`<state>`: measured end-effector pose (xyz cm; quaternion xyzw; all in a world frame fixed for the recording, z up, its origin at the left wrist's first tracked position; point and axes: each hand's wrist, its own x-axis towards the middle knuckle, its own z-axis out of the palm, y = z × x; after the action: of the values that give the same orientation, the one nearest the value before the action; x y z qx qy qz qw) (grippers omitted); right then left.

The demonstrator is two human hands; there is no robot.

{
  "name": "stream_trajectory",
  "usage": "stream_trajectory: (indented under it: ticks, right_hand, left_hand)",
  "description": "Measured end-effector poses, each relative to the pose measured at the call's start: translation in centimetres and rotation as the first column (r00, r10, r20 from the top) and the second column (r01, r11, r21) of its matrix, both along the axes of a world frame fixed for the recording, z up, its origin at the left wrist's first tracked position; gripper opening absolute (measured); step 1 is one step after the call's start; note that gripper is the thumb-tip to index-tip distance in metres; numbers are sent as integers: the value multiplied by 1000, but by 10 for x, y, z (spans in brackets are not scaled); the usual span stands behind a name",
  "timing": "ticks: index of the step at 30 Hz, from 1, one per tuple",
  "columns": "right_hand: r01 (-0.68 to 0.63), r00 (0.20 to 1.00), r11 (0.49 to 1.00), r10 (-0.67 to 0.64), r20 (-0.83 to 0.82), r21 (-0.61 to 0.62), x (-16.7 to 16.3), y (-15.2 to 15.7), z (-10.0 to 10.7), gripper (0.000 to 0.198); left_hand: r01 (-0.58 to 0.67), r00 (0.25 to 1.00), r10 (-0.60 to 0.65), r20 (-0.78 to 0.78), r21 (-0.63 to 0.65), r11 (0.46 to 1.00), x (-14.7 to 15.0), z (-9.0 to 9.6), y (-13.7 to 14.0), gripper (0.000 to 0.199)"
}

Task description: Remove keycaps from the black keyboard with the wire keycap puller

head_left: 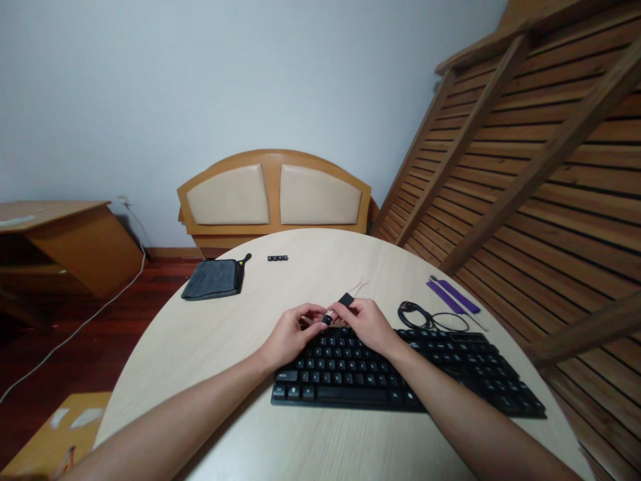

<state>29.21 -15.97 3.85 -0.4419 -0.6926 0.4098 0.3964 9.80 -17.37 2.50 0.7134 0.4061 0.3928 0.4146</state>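
My left hand (pixel 295 334) pinches a small black keycap (pixel 327 320) between thumb and fingers, above the back-left part of a black keyboard (pixel 350 395). Close beside it, my right hand (pixel 368 322) is closed on a small tool with a black handle and thin wire prongs, which looks like a keycap puller (pixel 346 298). Its wire prongs stick out toward the far right. The two hands nearly meet, and fingers partly hide the keycap. Beneath my right hand and forearm, part of the keyboard is covered.
Several black keycaps (pixel 278 258) stand in a row farther back. At the left lies a folded dark grey cloth (pixel 213 278). Rightward are a coiled black cable (pixel 418 314) and purple strips (pixel 445 295) with a thin metal rod. The round table (pixel 200 374) has a curved edge.
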Motion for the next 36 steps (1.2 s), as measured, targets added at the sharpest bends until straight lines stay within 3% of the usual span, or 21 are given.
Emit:
stream_trajectory:
  ticks: [9,18,30,36]
  right_hand:
    - [28,1000,1000,-28,1,-5,2,-1,0,37]
    - [-4,998,998,0,-56,-63,0,-3,3,37]
    - [-45,992,992,31,-124,-118,3,-1,0,43]
    - [-32,997,995,25,-71,-93,2,1,-6,38]
  left_hand:
    - [-27,1000,27,-8,55,998,3,0,-4,14]
    - [34,993,-16,-118,152,988,0,3,-7,22]
    - [116,975,-51,-217,297,948,-2,6,-8,24]
    - [162,940,-21,-341,391,906,-3,12,-8,25]
